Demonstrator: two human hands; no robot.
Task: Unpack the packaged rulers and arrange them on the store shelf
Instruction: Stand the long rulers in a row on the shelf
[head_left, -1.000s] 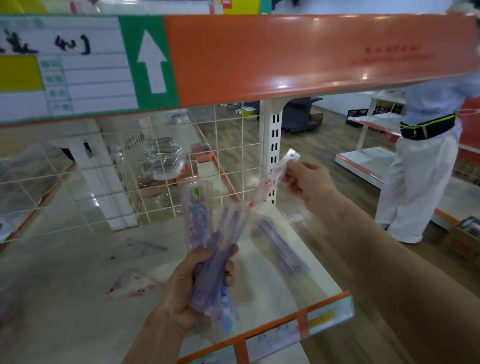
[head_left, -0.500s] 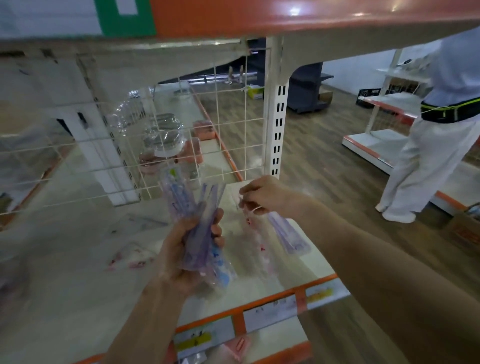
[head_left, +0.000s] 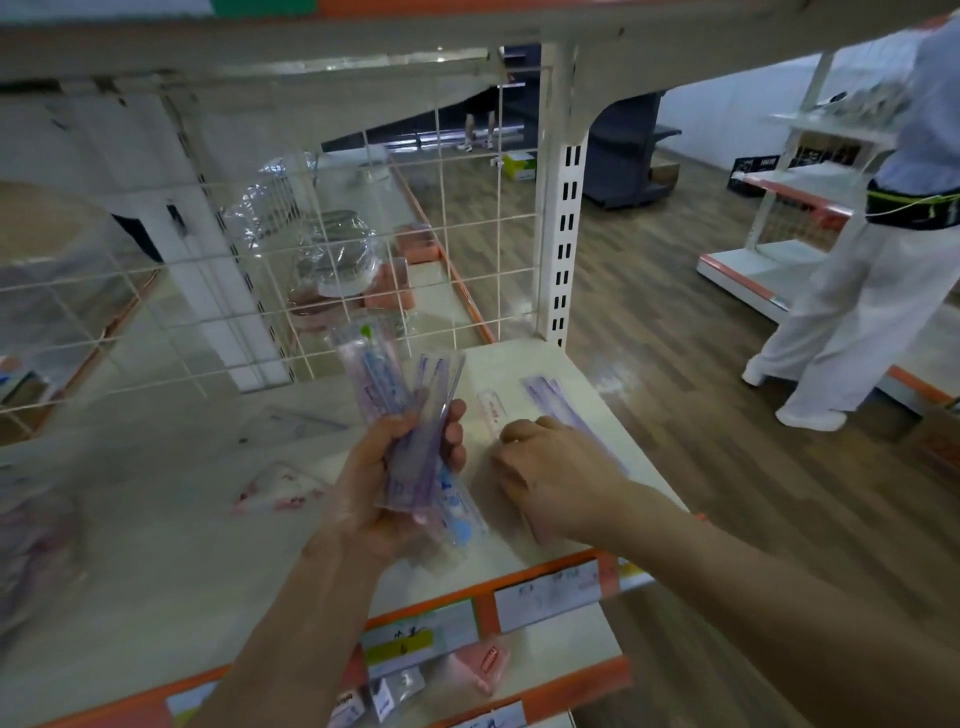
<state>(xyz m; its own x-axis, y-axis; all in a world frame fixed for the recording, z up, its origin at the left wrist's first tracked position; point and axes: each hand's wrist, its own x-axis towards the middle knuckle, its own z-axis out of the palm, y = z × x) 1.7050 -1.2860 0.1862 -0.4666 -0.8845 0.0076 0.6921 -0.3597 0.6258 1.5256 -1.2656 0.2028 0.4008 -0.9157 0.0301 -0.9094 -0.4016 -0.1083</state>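
shelf (head_left: 171, 519): big white deck filling the lower left and middle of the frame, with an orange strip along its front edge

grid (head_left: 467, 249): white wire back panel, upper middle, with clear plastic-wrapped stuff blurry behind it

person (head_left: 857, 322): right edge, white trousers, dark belt with a yellow-green line on it, standing by another shelf

post (head_left: 563, 234): white slotted upright just right of the grid

left hand (head_left: 374, 483): centre frame, held up above the shelf, fingers and thumb wrapped tight round the bundle

right hand (head_left: 556, 473): just right of it, knuckles up, down on the deck, fingers curled onto the near end of the pink ruler

bundle (head_left: 387, 384): clear sleeves of purple and blue rulers, fanning upward out of the left fist; the print is too smeared to read

purple rulers (head_left: 553, 397): lying flat on the deck just beyond the right hand, near the right rim

set square (head_left: 283, 491): clear with pinkish marks, flat on the deck left of the left hand

tags (head_left: 545, 590): white price cards in the orange strip, lower middle; handwritten scribbles, honestly can't read them

pink ruler (head_left: 491, 410): small and clear, flat on the deck between the two hands, far end poking out past the fingers
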